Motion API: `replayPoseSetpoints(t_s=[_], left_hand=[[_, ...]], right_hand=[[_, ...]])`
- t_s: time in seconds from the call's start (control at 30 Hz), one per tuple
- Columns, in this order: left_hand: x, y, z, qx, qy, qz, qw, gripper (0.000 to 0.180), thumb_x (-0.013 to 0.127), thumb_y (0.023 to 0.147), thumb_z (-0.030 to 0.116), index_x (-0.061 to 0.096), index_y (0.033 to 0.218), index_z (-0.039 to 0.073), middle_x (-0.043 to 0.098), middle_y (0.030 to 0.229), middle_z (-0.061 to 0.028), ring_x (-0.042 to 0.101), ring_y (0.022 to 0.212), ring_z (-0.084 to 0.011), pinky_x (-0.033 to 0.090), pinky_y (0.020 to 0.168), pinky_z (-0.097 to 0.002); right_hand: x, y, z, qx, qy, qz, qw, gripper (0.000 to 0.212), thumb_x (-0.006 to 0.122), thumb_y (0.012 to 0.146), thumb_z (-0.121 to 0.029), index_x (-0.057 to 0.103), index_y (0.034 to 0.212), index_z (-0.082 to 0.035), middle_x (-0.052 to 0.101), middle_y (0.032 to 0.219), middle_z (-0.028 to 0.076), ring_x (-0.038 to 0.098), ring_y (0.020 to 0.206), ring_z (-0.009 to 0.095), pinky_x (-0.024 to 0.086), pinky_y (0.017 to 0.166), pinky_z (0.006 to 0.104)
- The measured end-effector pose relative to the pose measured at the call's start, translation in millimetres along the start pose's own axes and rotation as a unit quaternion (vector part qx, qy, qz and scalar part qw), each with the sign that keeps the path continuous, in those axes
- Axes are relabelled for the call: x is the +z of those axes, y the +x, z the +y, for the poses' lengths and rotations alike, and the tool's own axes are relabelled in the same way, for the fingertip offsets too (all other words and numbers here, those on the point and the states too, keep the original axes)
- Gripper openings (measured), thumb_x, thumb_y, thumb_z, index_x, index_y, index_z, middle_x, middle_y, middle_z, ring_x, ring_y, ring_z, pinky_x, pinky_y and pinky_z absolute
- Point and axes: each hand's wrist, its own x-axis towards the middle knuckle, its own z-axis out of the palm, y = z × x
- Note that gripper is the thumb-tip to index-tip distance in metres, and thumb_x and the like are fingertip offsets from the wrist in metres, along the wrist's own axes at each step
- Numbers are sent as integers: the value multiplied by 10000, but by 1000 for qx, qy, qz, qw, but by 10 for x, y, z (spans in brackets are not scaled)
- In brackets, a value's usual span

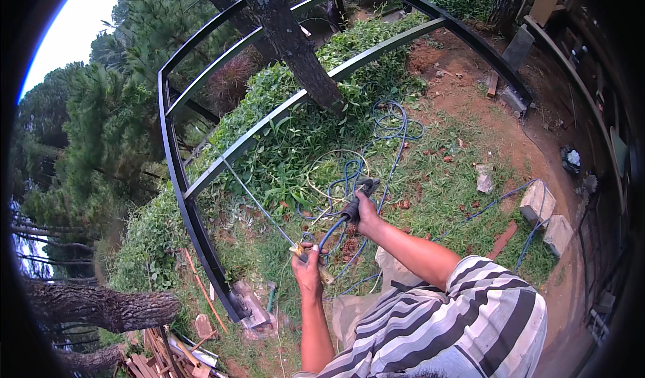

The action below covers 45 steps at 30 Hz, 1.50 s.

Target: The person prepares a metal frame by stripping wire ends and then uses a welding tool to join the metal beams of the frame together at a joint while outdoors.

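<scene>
My right hand [367,218] is closed round a black clamp-like tool [351,209], which looks like a welding electrode holder. A blue cable [330,234] runs from its lower end toward my left hand [308,268]. The left fingers are closed on a small yellowish piece [299,250], whose exact kind I cannot make out. From beside it a thin pale line [259,203] stretches straight up and left to a green-grey bar [248,139] of the metal frame. Both hands are above the grass, apart from each other.
Black frame beams [176,163] curve round the left and far side, near a leaning tree trunk [289,45]. Coiled blue cable [398,124] lies on the grass. Stone blocks [537,201] stand at the right. Scrap wood [158,358] is piled lower left.
</scene>
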Motion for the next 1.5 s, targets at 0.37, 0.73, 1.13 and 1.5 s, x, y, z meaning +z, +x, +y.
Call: replayPoseSetpoints(t_s=[0.37, 0.73, 1.13, 1.5], left_hand=[[3115, 1454, 913, -44, 56, -246, 967, 224, 695, 933, 122, 519, 1060, 66, 716, 869, -111, 630, 696, -114, 477, 614, -231], [7023, 2427, -81, 50, 136, -311, 939, 489, 770, 698, 289, 598, 1009, -46, 681, 982, -261, 669, 942, -421, 537, 833, -478], [10486, 3225, 283, 168, 67, -183, 966, 216, 699, 602, 126, 693, 766, -14, 704, 837, -232, 700, 883, -398, 558, 764, -463], [11376, 4716, 1655, 203, -99, -106, 968, 225, 661, 836, 9, 561, 1038, 19, 658, 863, -65, 660, 725, -139, 566, 639, -316]], right_hand=[[-117, 1035, -3255, -19, 82, -52, 995, 378, 590, 967, -378, 452, 1102, -54, 653, 819, 164, 668, 644, 281, 597, 565, 390], [-2124, 1846, -7431, -47, -13, -8, 999, 254, 504, 963, -258, 638, 995, -45, 703, 903, 44, 661, 808, 166, 505, 698, 299], [-2070, 3101, -11528, -140, -289, 48, 946, 308, 482, 963, -267, 665, 1079, -48, 708, 1040, 95, 676, 1001, 259, 526, 939, 440], [554, 4167, -11495, -119, -162, -101, 974, 287, 437, 1013, -257, 666, 1028, -84, 663, 890, 40, 605, 693, 158, 515, 640, 284]])
